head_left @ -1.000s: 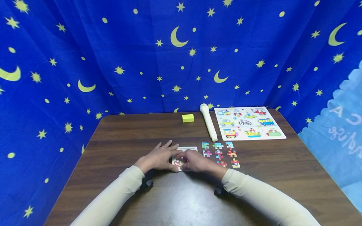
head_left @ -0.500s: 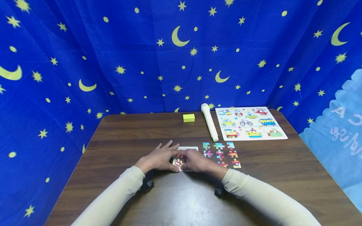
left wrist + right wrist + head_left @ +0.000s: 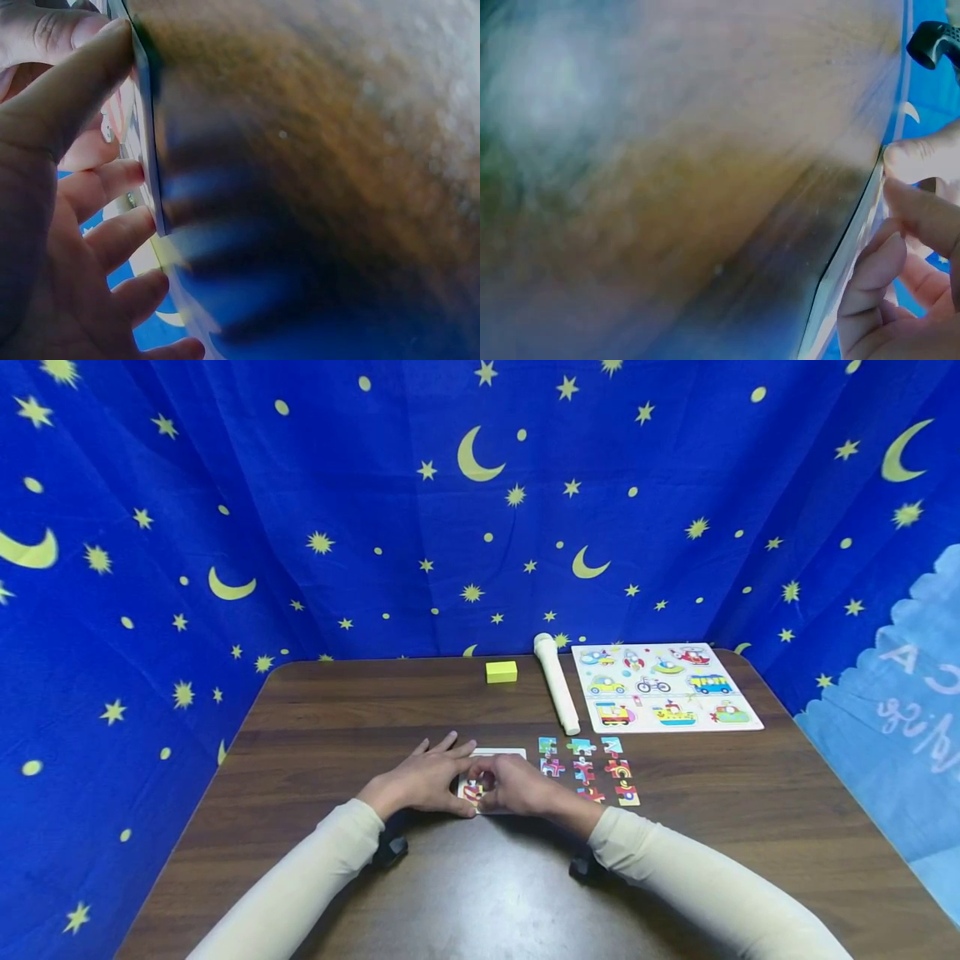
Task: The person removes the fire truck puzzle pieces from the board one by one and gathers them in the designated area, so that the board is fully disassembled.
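A small white-rimmed puzzle tray point(image 3: 504, 751) lies on the table under both hands. My left hand point(image 3: 426, 779) rests at its left side with fingers spread; the thumb point(image 3: 90, 71) touches the near edge, and fingertips touch the tray in the left wrist view. My right hand point(image 3: 517, 785) reaches over the tray with thumb and forefinger curled at a red and yellow puzzle piece point(image 3: 472, 791) in the lower left corner, pinching it. The right hand covers much of the tray. In the right wrist view its bent fingers point(image 3: 877, 274) lie along the tray's edge.
Several loose jigsaw pieces point(image 3: 582, 769) lie in columns right of the tray. Behind them are a cream microphone-shaped stick point(image 3: 557, 685) and a vehicle picture board point(image 3: 660, 687). A yellow block point(image 3: 501, 672) stands near the back edge. A blue star-patterned curtain point(image 3: 390, 510) hangs behind.
The hands keep nearly the same place over the tray. The right fingers shift slightly, and the piece at the lower left corner shows a little differently. The head view moves slightly.
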Available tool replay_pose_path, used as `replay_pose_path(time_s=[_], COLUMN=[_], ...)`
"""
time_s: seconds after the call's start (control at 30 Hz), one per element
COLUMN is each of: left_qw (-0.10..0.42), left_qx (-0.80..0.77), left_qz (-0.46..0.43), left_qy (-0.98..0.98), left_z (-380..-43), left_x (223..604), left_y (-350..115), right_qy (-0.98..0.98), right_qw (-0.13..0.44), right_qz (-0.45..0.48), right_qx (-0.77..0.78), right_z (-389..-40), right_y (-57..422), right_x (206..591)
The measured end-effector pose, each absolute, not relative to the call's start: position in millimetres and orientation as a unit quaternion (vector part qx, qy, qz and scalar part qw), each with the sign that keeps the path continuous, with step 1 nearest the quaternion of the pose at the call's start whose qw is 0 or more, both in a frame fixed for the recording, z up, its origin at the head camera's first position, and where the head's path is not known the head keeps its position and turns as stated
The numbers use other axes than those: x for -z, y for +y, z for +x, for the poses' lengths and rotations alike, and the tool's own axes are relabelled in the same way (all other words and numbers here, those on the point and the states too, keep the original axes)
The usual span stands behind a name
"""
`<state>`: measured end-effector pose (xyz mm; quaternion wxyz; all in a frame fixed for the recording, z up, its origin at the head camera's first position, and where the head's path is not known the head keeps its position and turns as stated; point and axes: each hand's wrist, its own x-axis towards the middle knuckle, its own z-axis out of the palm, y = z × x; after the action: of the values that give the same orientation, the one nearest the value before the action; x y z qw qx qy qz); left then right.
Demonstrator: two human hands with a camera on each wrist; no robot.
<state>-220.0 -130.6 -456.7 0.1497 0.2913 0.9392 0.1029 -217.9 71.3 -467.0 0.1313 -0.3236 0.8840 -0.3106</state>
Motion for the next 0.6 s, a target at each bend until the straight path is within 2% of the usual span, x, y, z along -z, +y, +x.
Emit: replay_pose_path(time_s=[0.37, 0.6], left_qw=[0.161, 0.164], left_qx=[-0.089, -0.083], left_qz=[0.284, 0.284], left_qy=[0.941, 0.941], left_z=[-219, -220], left_x=[458, 458], left_y=[-130, -129], right_qy=[0.887, 0.886], right_qw=[0.132, 0.125], right_qz=[-0.329, -0.306], right_qx=[0.297, 0.327], right_z=[-218, -223], right_y=[78, 135], right_x=[464, 455])
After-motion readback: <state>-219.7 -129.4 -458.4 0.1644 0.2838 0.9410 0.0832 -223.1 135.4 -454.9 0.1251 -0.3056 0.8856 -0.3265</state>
